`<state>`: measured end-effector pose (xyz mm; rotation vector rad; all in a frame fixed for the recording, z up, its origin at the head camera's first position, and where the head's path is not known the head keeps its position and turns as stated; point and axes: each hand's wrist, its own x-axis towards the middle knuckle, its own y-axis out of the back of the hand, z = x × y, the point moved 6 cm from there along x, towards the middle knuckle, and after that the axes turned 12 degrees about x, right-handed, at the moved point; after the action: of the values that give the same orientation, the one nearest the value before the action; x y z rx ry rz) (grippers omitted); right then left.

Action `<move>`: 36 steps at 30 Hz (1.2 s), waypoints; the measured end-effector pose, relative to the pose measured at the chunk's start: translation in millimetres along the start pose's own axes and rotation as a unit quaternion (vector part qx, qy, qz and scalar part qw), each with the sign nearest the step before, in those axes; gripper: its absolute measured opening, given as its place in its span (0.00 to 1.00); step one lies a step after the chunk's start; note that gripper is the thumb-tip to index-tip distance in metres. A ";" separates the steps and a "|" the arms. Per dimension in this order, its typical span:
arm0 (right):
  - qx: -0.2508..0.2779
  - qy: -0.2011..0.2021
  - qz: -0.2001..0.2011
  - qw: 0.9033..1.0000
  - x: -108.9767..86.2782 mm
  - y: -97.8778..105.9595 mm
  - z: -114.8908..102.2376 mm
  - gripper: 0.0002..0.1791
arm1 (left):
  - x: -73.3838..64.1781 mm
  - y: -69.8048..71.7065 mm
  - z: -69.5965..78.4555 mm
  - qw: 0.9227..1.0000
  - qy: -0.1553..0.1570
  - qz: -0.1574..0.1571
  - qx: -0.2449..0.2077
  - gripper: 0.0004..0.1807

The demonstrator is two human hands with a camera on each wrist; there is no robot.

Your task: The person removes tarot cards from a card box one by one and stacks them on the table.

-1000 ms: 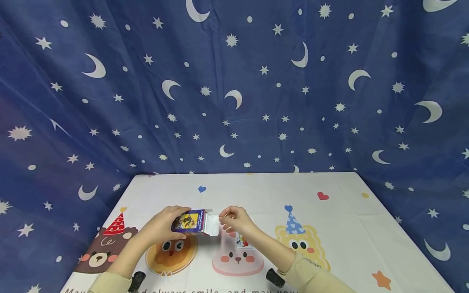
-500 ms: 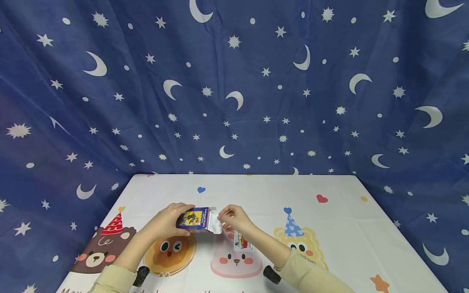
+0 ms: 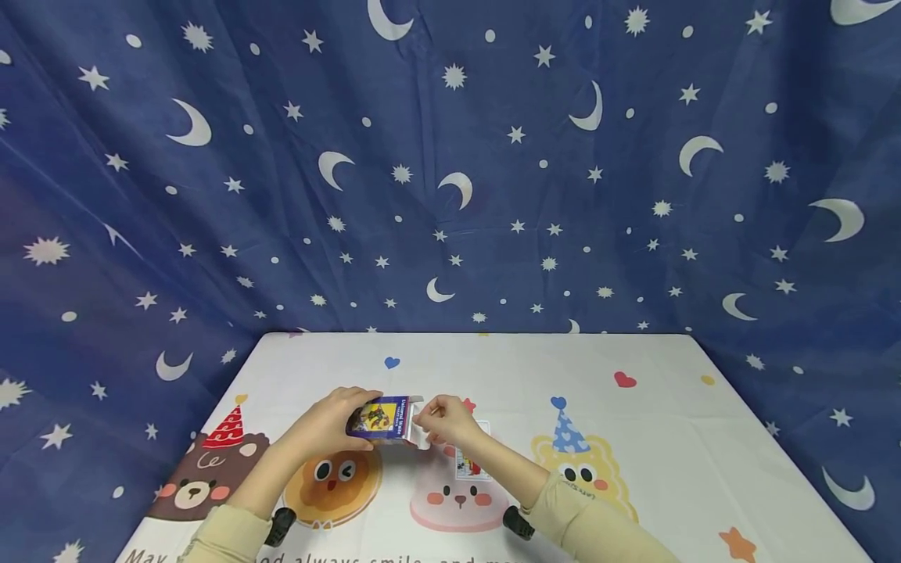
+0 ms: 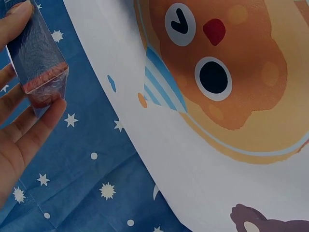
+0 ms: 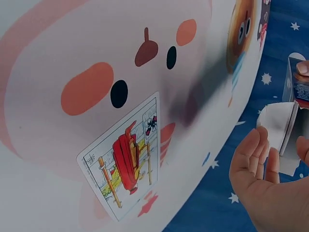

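Observation:
My left hand [image 3: 331, 426] grips a small blue and yellow card box [image 3: 382, 418] over its left end, thumb below and fingers above. In the left wrist view the fingers hold the box's shiny end. The box lies sideways above the table, its white flap [image 3: 424, 434] sticking out to the right. My right hand [image 3: 450, 422] has curled fingers and thumb right at this flap and the box mouth; I cannot tell if they pinch it. Below the right hand an illustrated card [image 5: 130, 154] with a red figure lies on the table, partly hidden by the forearm in the head view.
The white table cover [image 3: 662, 407] carries printed cartoon animals, hearts and lettering. Behind and beside it hangs a blue curtain [image 3: 493, 203] with moons and stars. Dark wrist devices [image 3: 280, 526] sit by both sleeves.
The box in my left hand has shifted a little right and slightly up, toward my right hand. The right fingertips now overlap the flap more. The card on the table stays put.

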<state>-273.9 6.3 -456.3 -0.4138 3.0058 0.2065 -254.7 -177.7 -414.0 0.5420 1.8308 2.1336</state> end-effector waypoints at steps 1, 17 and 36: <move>-0.003 0.001 0.000 1.000 0.0 0.0 0.0 0.12 | 0.2 0.1 0.8 1.000 -0.001 0.001 0.001 0.41; -0.045 0.027 -0.005 0.999 -1.9 -4.0 -1.4 0.12 | 4.8 -2.4 4.3 1.000 -0.001 0.001 -0.003 0.41; -0.008 0.005 0.001 1.000 -10.3 -3.4 3.3 0.10 | 1.3 -5.8 2.4 1.000 0.000 0.006 -0.005 0.41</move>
<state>-262.8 6.2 -458.7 -0.4138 3.0158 0.2299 -254.9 -174.0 -419.3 0.5522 1.8198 2.1488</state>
